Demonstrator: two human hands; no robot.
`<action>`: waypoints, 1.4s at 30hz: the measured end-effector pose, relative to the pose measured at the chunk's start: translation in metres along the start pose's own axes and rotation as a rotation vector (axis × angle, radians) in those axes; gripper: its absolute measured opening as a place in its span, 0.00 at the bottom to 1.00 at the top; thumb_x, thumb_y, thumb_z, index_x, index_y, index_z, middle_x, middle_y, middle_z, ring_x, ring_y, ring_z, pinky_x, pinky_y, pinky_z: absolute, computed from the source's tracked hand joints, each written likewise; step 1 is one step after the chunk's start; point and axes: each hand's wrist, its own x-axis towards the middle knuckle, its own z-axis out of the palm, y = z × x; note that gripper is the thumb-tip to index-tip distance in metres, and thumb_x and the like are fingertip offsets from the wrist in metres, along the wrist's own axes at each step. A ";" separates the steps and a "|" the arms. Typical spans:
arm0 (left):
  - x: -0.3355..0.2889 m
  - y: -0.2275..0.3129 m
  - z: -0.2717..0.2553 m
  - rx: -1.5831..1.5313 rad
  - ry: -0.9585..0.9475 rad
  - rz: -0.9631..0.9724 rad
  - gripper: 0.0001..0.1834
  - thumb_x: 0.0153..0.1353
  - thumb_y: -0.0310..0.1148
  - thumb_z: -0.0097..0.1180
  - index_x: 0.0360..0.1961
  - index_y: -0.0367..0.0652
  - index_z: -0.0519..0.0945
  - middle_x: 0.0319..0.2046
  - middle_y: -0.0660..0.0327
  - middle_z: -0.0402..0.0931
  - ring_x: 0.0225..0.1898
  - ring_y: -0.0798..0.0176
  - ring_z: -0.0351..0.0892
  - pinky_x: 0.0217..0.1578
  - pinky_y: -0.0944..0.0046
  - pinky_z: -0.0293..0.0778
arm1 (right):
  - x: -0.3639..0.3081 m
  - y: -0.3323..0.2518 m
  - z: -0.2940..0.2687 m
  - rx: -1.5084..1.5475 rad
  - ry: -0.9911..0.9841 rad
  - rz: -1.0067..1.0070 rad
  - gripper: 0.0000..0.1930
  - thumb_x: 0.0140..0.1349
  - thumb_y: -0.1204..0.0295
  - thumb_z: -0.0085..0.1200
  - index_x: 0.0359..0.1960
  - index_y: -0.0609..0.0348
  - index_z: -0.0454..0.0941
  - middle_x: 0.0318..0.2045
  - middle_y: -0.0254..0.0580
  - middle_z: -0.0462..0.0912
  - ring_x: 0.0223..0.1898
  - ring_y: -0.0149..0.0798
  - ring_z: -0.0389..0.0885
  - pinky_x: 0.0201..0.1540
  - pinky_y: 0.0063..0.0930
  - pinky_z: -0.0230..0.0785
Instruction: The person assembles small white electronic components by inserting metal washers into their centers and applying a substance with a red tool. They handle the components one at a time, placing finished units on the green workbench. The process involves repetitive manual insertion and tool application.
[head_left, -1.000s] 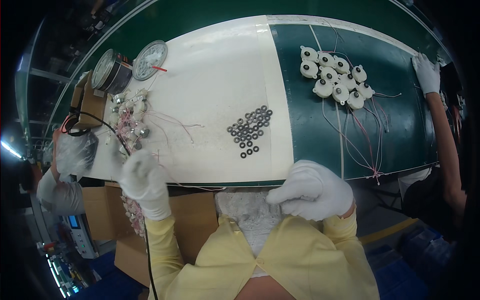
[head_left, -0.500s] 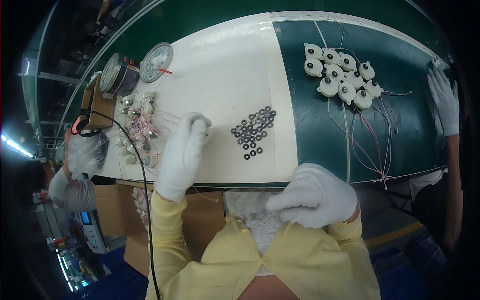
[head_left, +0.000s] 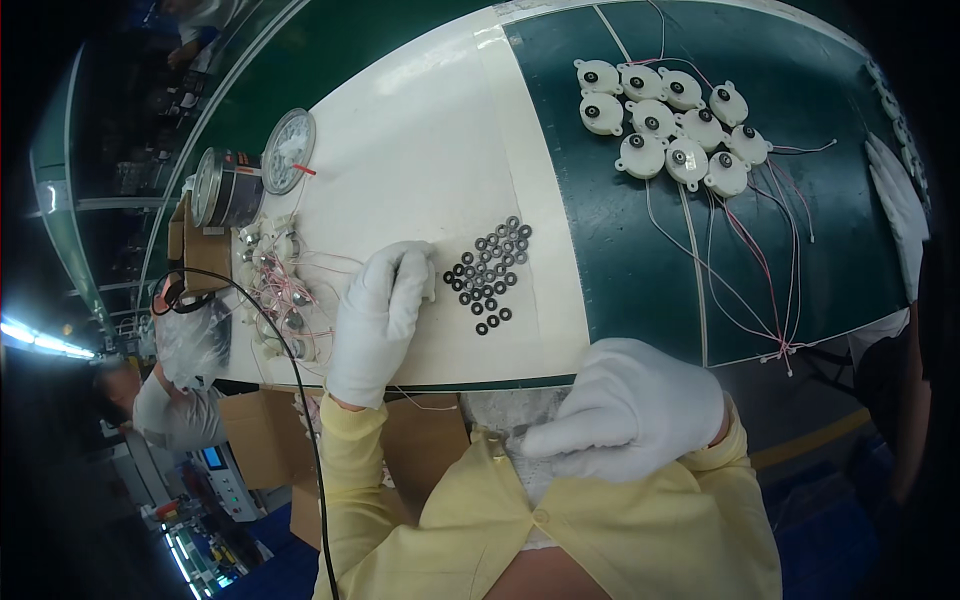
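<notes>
My left hand (head_left: pixel 382 322), in a white glove, is closed over the white tabletop (head_left: pixel 400 140). A pale part (head_left: pixel 432 287) shows at its fingertips, mostly hidden, and a thin wire (head_left: pixel 425 406) trails below the hand. Just right of those fingertips lies a cluster of small black rings (head_left: pixel 487 268). My right hand (head_left: pixel 630 412), also gloved, is curled in front of the table's near edge, close to my body. Its fingers are pressed together and point left. Something small and dark shows at the tips, too unclear to name.
White round motors (head_left: pixel 652 120) with black rings on top stand on the green mat (head_left: pixel 640 260), wires trailing nearer. More wired parts (head_left: pixel 280 290) are heaped at left, near a can (head_left: pixel 228 188) and a lid (head_left: pixel 288 150). A black cable (head_left: pixel 300 400) crosses my left side. Another person's gloved hand (head_left: pixel 900 215) is far right.
The view has shifted a little. My left hand has come closer to the black rings, still closed. My right hand stays curled near the table edge.
</notes>
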 end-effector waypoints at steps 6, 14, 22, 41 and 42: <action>-0.006 0.004 -0.012 0.077 -0.074 -0.031 0.10 0.72 0.26 0.54 0.51 0.34 0.76 0.30 0.59 0.79 0.31 0.66 0.78 0.34 0.65 0.76 | -0.001 -0.001 0.000 0.052 -0.012 0.007 0.07 0.60 0.69 0.62 0.38 0.54 0.81 0.17 0.38 0.79 0.17 0.46 0.77 0.18 0.36 0.64; 0.009 0.005 -0.019 0.394 -0.117 0.321 0.16 0.61 0.22 0.64 0.50 0.41 0.78 0.34 0.58 0.82 0.34 0.56 0.83 0.34 0.59 0.78 | -0.004 0.004 0.000 0.039 -0.034 -0.031 0.14 0.57 0.69 0.67 0.46 0.53 0.83 0.20 0.34 0.79 0.18 0.43 0.75 0.18 0.34 0.58; 0.024 0.031 -0.026 0.859 -0.189 0.603 0.16 0.56 0.31 0.68 0.46 0.49 0.80 0.27 0.64 0.74 0.31 0.55 0.77 0.34 0.54 0.70 | -0.002 -0.001 -0.002 0.061 -0.032 0.013 0.05 0.60 0.69 0.62 0.34 0.53 0.81 0.17 0.38 0.78 0.17 0.46 0.76 0.18 0.36 0.62; 0.053 0.057 -0.027 1.206 -0.616 0.629 0.10 0.57 0.31 0.62 0.40 0.44 0.79 0.25 0.60 0.77 0.28 0.54 0.80 0.32 0.54 0.72 | -0.010 0.007 0.003 0.051 -0.009 -0.005 0.15 0.57 0.74 0.67 0.47 0.54 0.83 0.21 0.38 0.80 0.20 0.46 0.76 0.20 0.36 0.59; 0.053 0.049 -0.033 1.084 -0.613 0.577 0.10 0.58 0.30 0.62 0.40 0.43 0.79 0.26 0.60 0.78 0.30 0.53 0.81 0.33 0.54 0.73 | -0.009 0.007 0.004 0.057 0.003 -0.018 0.16 0.57 0.75 0.67 0.48 0.54 0.83 0.21 0.39 0.80 0.20 0.46 0.76 0.20 0.36 0.59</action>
